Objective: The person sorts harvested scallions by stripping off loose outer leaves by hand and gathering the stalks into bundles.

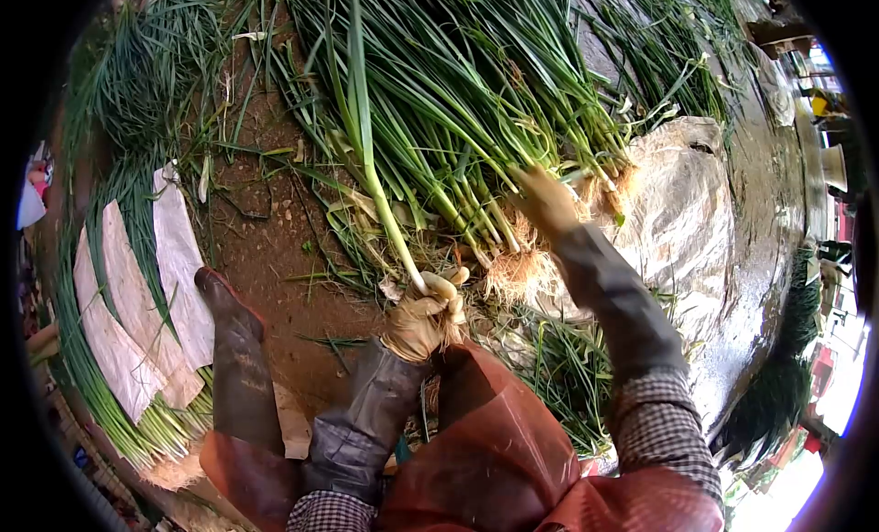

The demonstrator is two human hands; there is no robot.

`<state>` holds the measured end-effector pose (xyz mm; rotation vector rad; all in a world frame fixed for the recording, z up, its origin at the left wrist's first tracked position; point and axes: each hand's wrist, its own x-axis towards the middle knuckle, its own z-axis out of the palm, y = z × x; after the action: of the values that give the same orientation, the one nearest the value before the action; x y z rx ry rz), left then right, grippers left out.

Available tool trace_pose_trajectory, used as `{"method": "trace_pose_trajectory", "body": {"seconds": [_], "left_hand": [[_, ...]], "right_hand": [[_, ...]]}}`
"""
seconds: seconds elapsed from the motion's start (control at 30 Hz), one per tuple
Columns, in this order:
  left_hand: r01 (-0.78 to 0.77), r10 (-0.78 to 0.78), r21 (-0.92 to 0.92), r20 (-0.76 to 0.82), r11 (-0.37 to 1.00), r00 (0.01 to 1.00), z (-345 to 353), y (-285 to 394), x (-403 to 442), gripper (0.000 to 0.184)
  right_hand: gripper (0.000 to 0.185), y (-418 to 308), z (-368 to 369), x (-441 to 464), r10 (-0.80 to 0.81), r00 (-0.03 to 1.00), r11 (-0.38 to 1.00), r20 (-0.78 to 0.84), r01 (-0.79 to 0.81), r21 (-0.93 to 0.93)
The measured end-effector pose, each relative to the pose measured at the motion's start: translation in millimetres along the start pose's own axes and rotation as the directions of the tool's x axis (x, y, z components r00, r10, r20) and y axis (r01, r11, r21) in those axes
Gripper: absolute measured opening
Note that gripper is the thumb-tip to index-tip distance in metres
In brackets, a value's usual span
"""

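Observation:
My left hand (423,320), in a soiled glove, is closed around the root end of a long green onion (385,207). The stalk rises from the fist, its leaves stretching toward the top of the head view. My right hand (549,204), also gloved, is over the lower stalks of a big pile of green onions (439,102). Motion blurs its fingers, so I cannot make out whether it grips any stalk. Pale stringy roots (517,274) stick out at the near end of the pile, between my two hands.
Left, a bundle of green onions (119,431) lies under pale strips (183,266). My boot (243,367) stands beside it on brown soil (265,211). Crumpled plastic sheeting (682,202) covers ground at right. Loose trimmed leaves (568,367) lie near my knee; more greens (774,404) are heaped farther right.

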<state>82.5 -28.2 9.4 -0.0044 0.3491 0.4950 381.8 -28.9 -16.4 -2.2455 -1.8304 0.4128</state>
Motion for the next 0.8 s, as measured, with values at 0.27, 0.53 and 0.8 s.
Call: {"method": "trace_pose_trajectory", "body": {"seconds": [0.27, 0.53, 0.8], "left_hand": [[-0.04, 0.187, 0.407, -0.33, 0.913, 0.925, 4, -24, 16, 0.025], [0.025, 0.166, 0.481, -0.35, 0.876, 0.922, -1, -18, -2, 0.022], [0.049, 0.071, 0.347, -0.326, 0.937, 0.943, 1, -27, -6, 0.028]], "right_hand": [[0.022, -97, -20, -14, 0.048, 0.757, 0.397, 0.651, -0.613, 0.683], [0.038, -35, -38, -162, 0.018, 0.372, 0.936, 0.928, -0.333, 0.116], [0.046, -71, -24, -98, -0.029, 0.892, 0.805, 0.45, -0.247, 0.54]]}}
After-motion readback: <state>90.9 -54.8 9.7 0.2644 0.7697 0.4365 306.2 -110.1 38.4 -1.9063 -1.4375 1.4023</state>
